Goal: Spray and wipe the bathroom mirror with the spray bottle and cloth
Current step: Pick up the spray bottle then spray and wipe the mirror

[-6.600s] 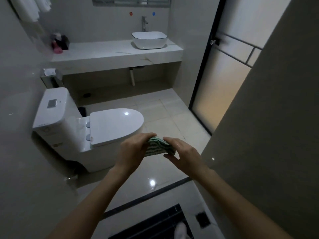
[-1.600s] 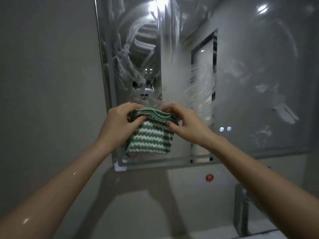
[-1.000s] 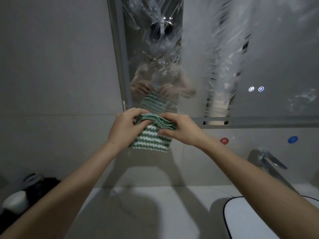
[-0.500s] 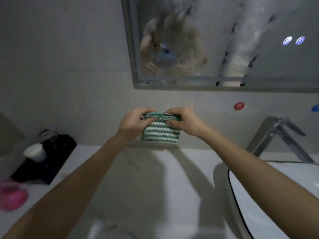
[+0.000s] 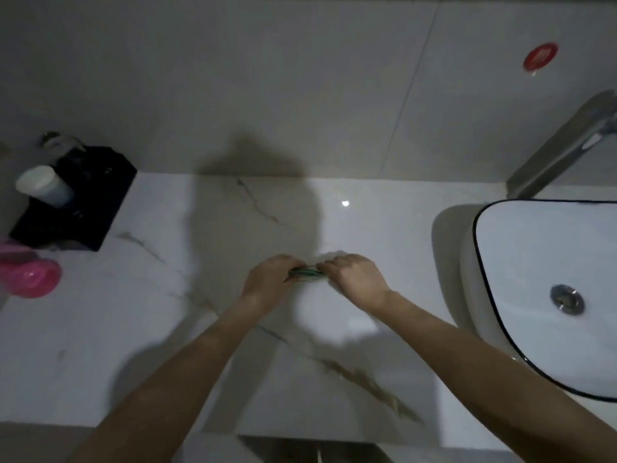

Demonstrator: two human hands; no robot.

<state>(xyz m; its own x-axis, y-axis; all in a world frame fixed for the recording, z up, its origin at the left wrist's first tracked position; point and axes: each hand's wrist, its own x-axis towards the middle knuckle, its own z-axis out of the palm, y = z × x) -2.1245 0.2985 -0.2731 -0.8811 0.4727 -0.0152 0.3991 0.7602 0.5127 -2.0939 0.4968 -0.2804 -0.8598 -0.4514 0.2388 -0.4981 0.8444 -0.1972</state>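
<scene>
At 9 o'clock a pink thing (image 5: 28, 277) lies on the white surface (image 5: 133, 329), with a black tray (image 5: 86, 202) and a white cup (image 5: 45, 186) just behind it. In the middle, the left hand (image 5: 270, 282) and the right hand (image 5: 354, 279) hold the green cloth (image 5: 305, 273) between them, fingers curled tight on it, low over the surface. At 3 o'clock sits a white sink (image 5: 541, 289), with a tap (image 5: 561, 145) behind it.

I have a single head view, looking steeply down from close above the marble counter (image 5: 100, 329), with the wall (image 5: 233, 78) at twelve o'clock and the basin (image 5: 534, 262) at three o'clock.
</scene>
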